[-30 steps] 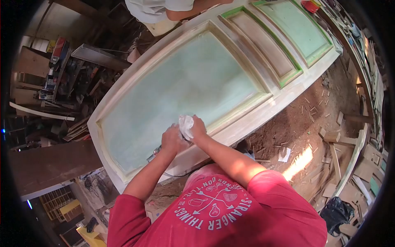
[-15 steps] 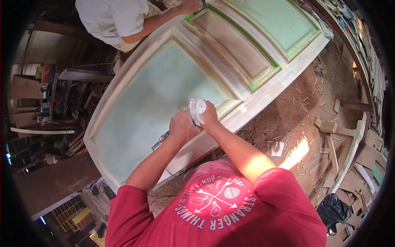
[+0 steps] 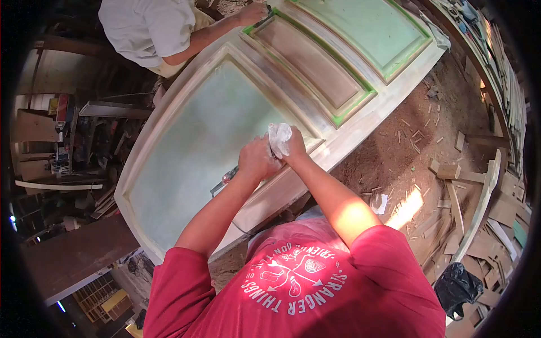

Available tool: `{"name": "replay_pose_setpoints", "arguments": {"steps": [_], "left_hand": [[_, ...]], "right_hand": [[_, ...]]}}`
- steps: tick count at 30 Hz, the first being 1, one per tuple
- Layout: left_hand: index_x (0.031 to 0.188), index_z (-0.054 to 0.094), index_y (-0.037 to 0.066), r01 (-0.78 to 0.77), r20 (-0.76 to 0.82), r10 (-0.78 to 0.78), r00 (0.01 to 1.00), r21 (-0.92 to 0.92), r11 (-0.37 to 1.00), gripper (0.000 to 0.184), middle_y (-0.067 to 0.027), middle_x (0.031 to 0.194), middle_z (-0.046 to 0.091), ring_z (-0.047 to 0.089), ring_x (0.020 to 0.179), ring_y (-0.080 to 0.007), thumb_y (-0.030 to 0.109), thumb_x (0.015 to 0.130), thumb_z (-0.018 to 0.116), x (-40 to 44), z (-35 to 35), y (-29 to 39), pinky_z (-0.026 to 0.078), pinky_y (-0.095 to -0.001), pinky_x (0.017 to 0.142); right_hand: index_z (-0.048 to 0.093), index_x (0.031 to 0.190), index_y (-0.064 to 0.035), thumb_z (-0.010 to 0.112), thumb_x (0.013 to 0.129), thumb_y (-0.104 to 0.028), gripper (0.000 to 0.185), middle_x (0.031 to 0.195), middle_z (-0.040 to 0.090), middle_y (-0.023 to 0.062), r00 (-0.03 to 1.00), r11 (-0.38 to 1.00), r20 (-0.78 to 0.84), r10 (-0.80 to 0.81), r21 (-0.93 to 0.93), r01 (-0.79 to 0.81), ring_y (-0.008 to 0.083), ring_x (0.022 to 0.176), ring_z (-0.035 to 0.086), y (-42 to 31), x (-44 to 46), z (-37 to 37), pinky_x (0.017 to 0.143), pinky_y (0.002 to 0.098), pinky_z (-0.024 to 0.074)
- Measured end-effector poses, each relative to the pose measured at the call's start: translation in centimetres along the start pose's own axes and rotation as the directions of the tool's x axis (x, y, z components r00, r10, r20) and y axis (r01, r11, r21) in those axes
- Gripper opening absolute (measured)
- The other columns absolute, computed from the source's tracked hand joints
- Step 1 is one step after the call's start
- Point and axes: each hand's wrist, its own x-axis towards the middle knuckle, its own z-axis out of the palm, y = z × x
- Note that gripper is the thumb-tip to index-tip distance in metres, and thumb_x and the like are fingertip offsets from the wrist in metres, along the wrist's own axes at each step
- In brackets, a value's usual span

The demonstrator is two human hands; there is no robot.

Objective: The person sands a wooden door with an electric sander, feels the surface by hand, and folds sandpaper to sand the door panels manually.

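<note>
A panelled door (image 3: 197,132) with pale green and brown recessed panels lies flat in front of me. My left hand (image 3: 259,158) is dusty and closed over the panel's near edge; what is inside its fingers is hidden. Beside it, touching or nearly so, my right hand (image 3: 295,147) is wrapped round a crumpled white cloth (image 3: 279,139). A tool with a metal part (image 3: 225,177) lies or sticks out just behind my left wrist, partly covered by the arm, and a thin cable runs below my forearm.
Across the door, a person in a white shirt (image 3: 149,31) rests a hand (image 3: 253,13) at its far edge. Wood scraps (image 3: 448,170), a black plastic bag (image 3: 458,288) and a white paper (image 3: 378,203) lie on the ground at right. Cluttered shelves stand at left.
Both my hands have moved up and right along the door's near side, still together, with the white cloth. The view has shifted, showing more of the other person.
</note>
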Motion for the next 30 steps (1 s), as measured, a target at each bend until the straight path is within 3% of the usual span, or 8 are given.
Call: {"name": "replay_pose_setpoints", "arguments": {"steps": [8, 11, 14, 17, 19, 22, 25, 30], "left_hand": [[0.124, 0.068, 0.006, 0.046, -0.018, -0.046, 0.999, 0.014, 0.999, 0.061, -0.0222, 0.112, 0.074, 0.072, 0.104, -0.0459, 0.041, 0.078, 0.086, -8.5, 0.8, -8.5, 0.059, -0.0557, 0.092], [0.122, 0.068, 0.007, 0.077, -0.044, -0.077, 0.996, 0.006, 0.997, 0.060, -0.0222, 0.111, 0.073, 0.072, 0.103, -0.0461, 0.042, 0.078, 0.086, -12.3, 1.4, -12.5, 0.059, -0.0556, 0.092], [0.120, 0.069, 0.007, 0.103, -0.042, -0.103, 0.994, 0.014, 0.995, 0.059, -0.0214, 0.110, 0.073, 0.072, 0.103, -0.0452, 0.043, 0.077, 0.087, -16.0, 1.7, -16.3, 0.059, -0.0550, 0.091], [0.119, 0.070, 0.008, 0.112, -0.061, -0.112, 0.992, 0.003, 0.994, 0.060, -0.0206, 0.109, 0.073, 0.072, 0.102, -0.0442, 0.044, 0.075, 0.087, -19.7, 2.5, -20.6, 0.060, -0.0547, 0.090], [0.119, 0.070, 0.008, 0.134, -0.070, -0.134, 0.989, 0.006, 0.991, 0.060, -0.0199, 0.108, 0.073, 0.072, 0.101, -0.0435, 0.045, 0.075, 0.088, -22.2, 2.6, -22.9, 0.060, -0.0543, 0.090], [0.119, 0.070, 0.009, 0.132, -0.129, -0.131, 0.983, 0.000, 0.991, 0.060, -0.0191, 0.107, 0.073, 0.072, 0.101, -0.0428, 0.045, 0.074, 0.088, -25.9, 3.4, -26.7, 0.060, -0.0536, 0.089], [0.119, 0.070, 0.009, 0.143, -0.155, -0.144, 0.977, -0.019, 0.990, 0.060, -0.0187, 0.107, 0.072, 0.071, 0.100, -0.0427, 0.043, 0.072, 0.089, -28.9, 3.3, -29.1, 0.060, -0.0530, 0.088], [0.118, 0.070, 0.009, 0.163, -0.115, -0.165, 0.980, -0.027, 0.986, 0.058, -0.0184, 0.110, 0.072, 0.070, 0.102, -0.0422, 0.040, 0.072, 0.089, -29.1, 2.5, -29.5, 0.060, -0.0527, 0.088]], "right_hand": [[0.080, 0.100, -0.0041, 0.059, 0.103, -0.057, 0.057, 0.103, 0.076, 0.0309, 0.967, 0.975, 0.155, 0.202, -0.124, -0.184, 0.0519, 0.106, 0.072, -3.3, -6.5, 9.1, 0.091, 0.0569, 0.0573], [0.080, 0.096, -0.0039, 0.062, 0.102, -0.052, 0.052, 0.101, 0.076, 0.0295, 0.976, 0.981, 0.140, 0.166, -0.126, -0.149, 0.0509, 0.104, 0.072, -3.6, -9.6, 13.5, 0.092, 0.0559, 0.0571], [0.077, 0.094, -0.0039, 0.077, 0.097, -0.037, 0.033, 0.097, 0.077, 0.0260, 0.998, 0.996, 0.060, 0.036, -0.087, -0.031, 0.0478, 0.097, 0.073, -0.5, -13.1, 19.7, 0.083, 0.0525, 0.0579], [0.078, 0.090, -0.0067, 0.070, 0.098, -0.037, 0.032, 0.093, 0.076, 0.0240, 0.990, 0.993, 0.127, -0.063, -0.091, 0.075, 0.0469, 0.091, 0.073, -4.7, -16.5, 21.5, 0.087, 0.0520, 0.0561], [0.074, 0.102, -0.0054, 0.073, 0.099, -0.034, 0.029, 0.102, 0.076, 0.0220, 0.959, 0.987, 0.269, 0.090, -0.155, -0.049, 0.0411, 0.099, 0.074, -8.6, -18.1, 22.3, 0.089, 0.0489, 0.0574], [0.071, 0.112, -0.0055, 0.066, 0.104, -0.029, 0.025, 0.105, 0.076, 0.0163, 0.898, 0.964, 0.392, 0.201, 0.084, -0.252, 0.0317, 0.101, 0.074, -9.8, -20.8, 25.6, 0.090, 0.0446, 0.0580], [0.071, 0.113, -0.0064, 0.055, 0.109, -0.022, 0.023, 0.104, 0.075, 0.0114, 0.867, 0.944, 0.495, 0.059, 0.254, -0.210, 0.0244, 0.101, 0.073, -3.2, -22.8, 33.7, 0.091, 0.0410, 0.0579], [0.072, 0.112, -0.0068, 0.053, 0.109, -0.018, 0.022, 0.104, 0.074, 0.0108, 0.842, 0.794, 0.519, 0.145, 0.447, -0.412, 0.0239, 0.102, 0.073, -4.4, -23.2, 34.0, 0.090, 0.0391, 0.0583]]}}
